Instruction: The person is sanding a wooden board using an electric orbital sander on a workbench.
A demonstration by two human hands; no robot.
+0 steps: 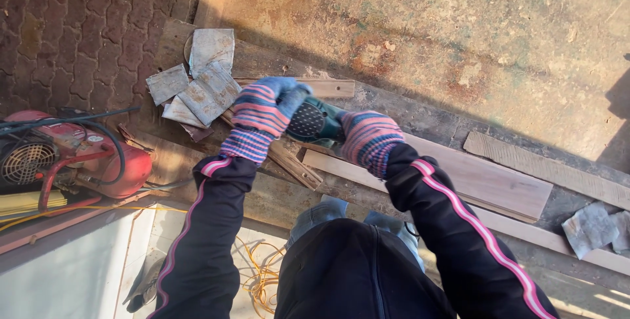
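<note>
Two gloved hands grip a green power sander over a plank-strewn workbench.

The long wooden workbench (407,43) runs across the view, with a red air compressor (79,158) off to the left, a pale plank (499,178) lying lengthwise to the right, and worn sandpaper sheets (200,83) piled at the far left. The green sander (315,121) sits between the two hands, its dotted pad facing up toward the camera and its long axis running left to right. The left hand (262,112), in a striped knit glove, is clenched around the pad end; the right hand (369,138), gloved alike, is closed on the body end. Both hands touch it, neither clearly nearer.
</note>
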